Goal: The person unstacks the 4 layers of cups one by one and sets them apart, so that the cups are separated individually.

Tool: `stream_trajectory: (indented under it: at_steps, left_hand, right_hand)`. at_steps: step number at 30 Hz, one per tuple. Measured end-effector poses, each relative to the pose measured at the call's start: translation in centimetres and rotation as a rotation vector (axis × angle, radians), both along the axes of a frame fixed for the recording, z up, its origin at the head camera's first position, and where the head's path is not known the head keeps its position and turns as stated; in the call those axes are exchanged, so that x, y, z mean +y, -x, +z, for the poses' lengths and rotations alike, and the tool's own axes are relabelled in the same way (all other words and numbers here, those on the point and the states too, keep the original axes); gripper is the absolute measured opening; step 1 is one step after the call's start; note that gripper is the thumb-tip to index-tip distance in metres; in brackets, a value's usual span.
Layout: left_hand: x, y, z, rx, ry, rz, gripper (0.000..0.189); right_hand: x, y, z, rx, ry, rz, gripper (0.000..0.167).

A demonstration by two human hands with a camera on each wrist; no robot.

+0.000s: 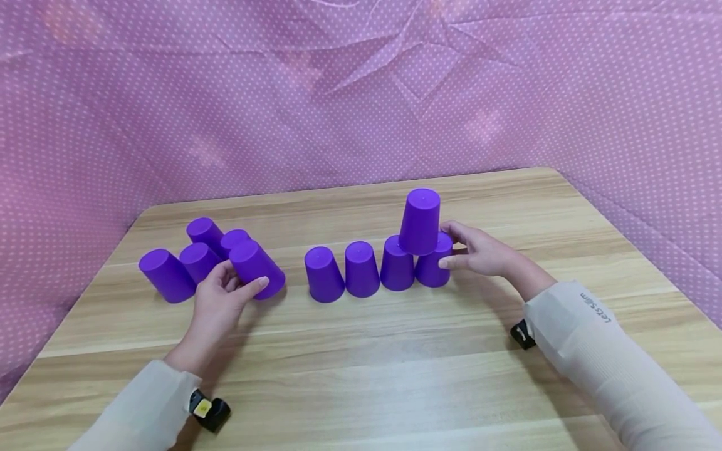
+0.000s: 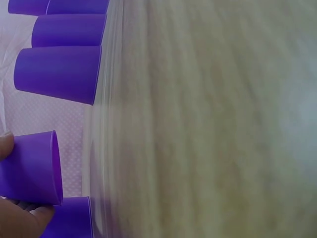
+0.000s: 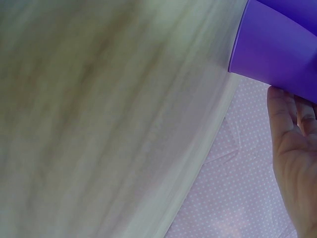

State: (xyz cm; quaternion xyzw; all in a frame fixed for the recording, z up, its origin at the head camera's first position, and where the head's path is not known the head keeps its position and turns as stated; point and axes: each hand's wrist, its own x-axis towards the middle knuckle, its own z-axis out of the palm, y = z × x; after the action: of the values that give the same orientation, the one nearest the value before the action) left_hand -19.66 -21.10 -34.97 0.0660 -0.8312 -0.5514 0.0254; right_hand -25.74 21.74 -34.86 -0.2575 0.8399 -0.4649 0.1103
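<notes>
Watching from my end, I have the left hand point(image 1: 222, 297) around a purple cup point(image 1: 256, 269), thumb on the near side and fingers curled round the opposite wall; that side grip leaves its mouth-down rim unobstructed. In the left wrist view the rim hangs just above the tabletop point(image 1: 361, 376). Beside it, four loose cups point(image 1: 167, 275) stand mouth down, bunched within the left hand's reach.

To their right is a row of four more, also inverted, set close together so that neighbouring bases can share a load. The upper cup point(image 1: 420, 221) shows why: it sits across the two rightmost, bridging their join. My right hand point(image 1: 479, 250) is at the right-end cup point(image 1: 433, 266), thumb in front and fingers behind, lightly pinching it, I judge, to steady that support; how firmly, I cannot tell. The right wrist view shows fingertips meeting a cup's wall.
</notes>
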Motion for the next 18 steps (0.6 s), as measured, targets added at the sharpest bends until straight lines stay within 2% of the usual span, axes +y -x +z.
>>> stream_trajectory:
  at_steps: [18]
  left_hand:
    - [-0.61,0.45,-0.46,-0.036,-0.030,0.029,0.070]
  right_hand:
    - [-0.11,-0.05,0.09,-0.002,0.009,-0.002,0.051]
